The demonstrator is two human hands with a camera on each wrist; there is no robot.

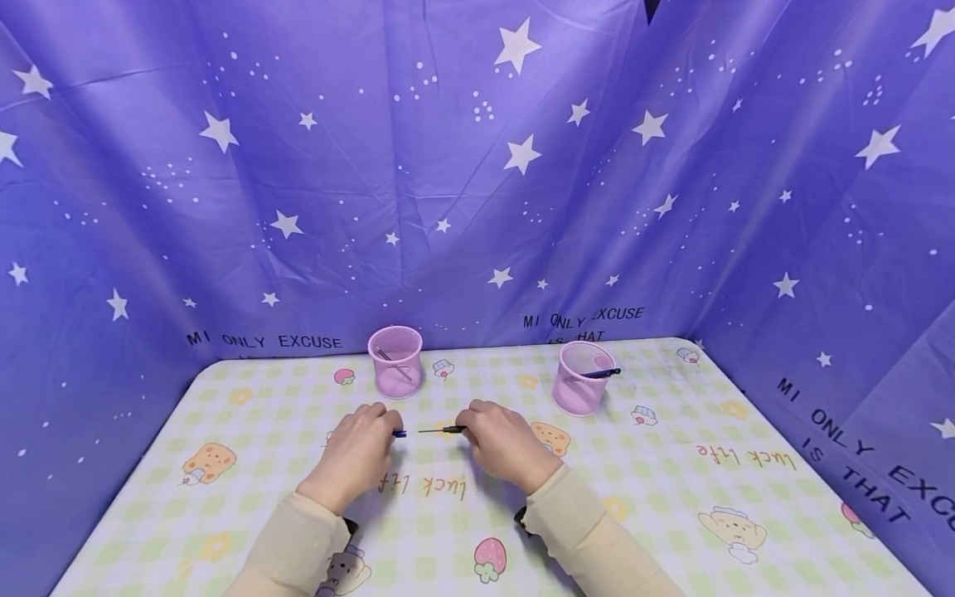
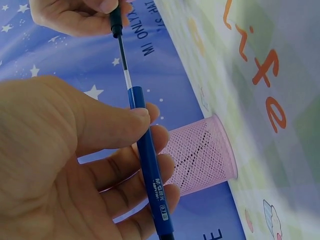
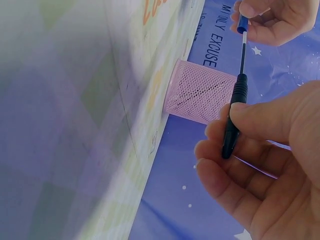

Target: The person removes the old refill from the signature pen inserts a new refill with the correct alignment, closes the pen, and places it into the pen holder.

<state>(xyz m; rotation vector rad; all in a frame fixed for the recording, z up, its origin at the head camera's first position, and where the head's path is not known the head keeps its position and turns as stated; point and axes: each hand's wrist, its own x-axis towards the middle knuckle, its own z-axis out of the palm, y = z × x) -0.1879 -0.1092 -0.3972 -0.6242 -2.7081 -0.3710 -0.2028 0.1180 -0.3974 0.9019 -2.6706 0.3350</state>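
Observation:
My left hand (image 1: 351,452) pinches the blue barrel (image 2: 150,165) of a pen between thumb and fingers, with small white print along its side. Opposite it, my right hand (image 1: 507,444) holds the pen's black ribbed grip section (image 3: 239,92) by thumb and fingertips. A thin dark refill (image 2: 123,52) with a clear end sticks out of the grip section. Both wrist views show that clear end right at the barrel's mouth, roughly in line with it. The two hands face each other above the table, in front of the pen holders.
Behind my left hand stands a pink mesh pen holder (image 1: 397,383) with thin dark items inside. A second pink mesh pen holder (image 1: 576,396), at right, has a dark blue pen (image 1: 601,374) leaning over its rim. A purple star-printed curtain (image 1: 462,166) surrounds the checkered table (image 1: 656,531).

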